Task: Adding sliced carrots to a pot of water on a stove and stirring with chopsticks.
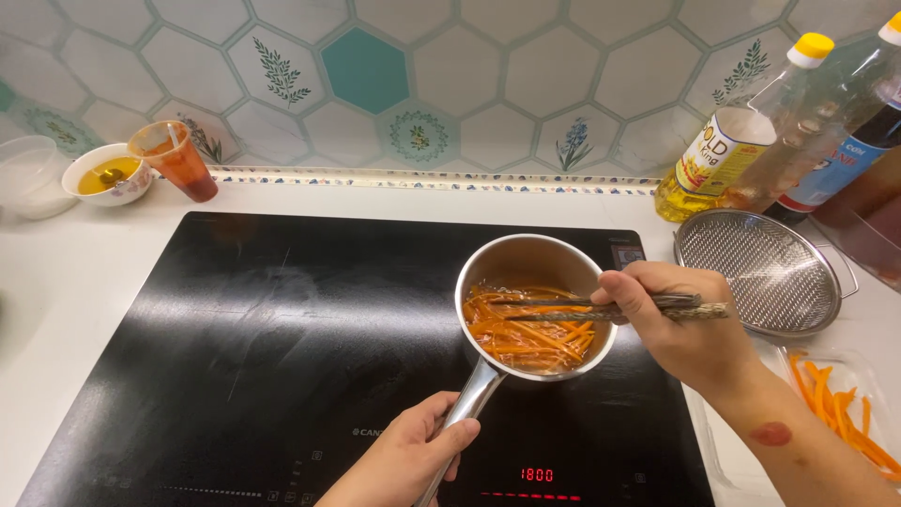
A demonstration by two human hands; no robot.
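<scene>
L hand [413, 455] is closed round the steel handle [466, 408] of a small saucepan [530, 263], steadying it on the black induction hob [263, 347]. R hand [671, 324] is pinched shut on a pair of chopsticks [601, 310], held roughly level across the pan w/ the tips down among the carrot strips [526, 333].

Progress, judging by what lies where: a good batch of carrot strips is already in the saucepan, sitting in clear liquid, and the hob is on, its red display [537, 475] lit. The stirring looks to be the step in hand; the strips keep bright colour and straight shape, so cooking seems early rather than finished. More raw carrot sticks [845, 413] sit in a clear tray at the R edge of the worktop [56, 282], not yet in the pan.

Further out: a mesh strainer [765, 272] lies just R of the hob, unused by the look of it. Behind it, an oil bottle w/ yellow cap [741, 131] and a dark sauce bottle [849, 141]. Far L by the tiled wall: a small bowl of yellow liquid [108, 174], a tilted plastic cup w/ red sauce [178, 160], and a pale tub [28, 174].
</scene>
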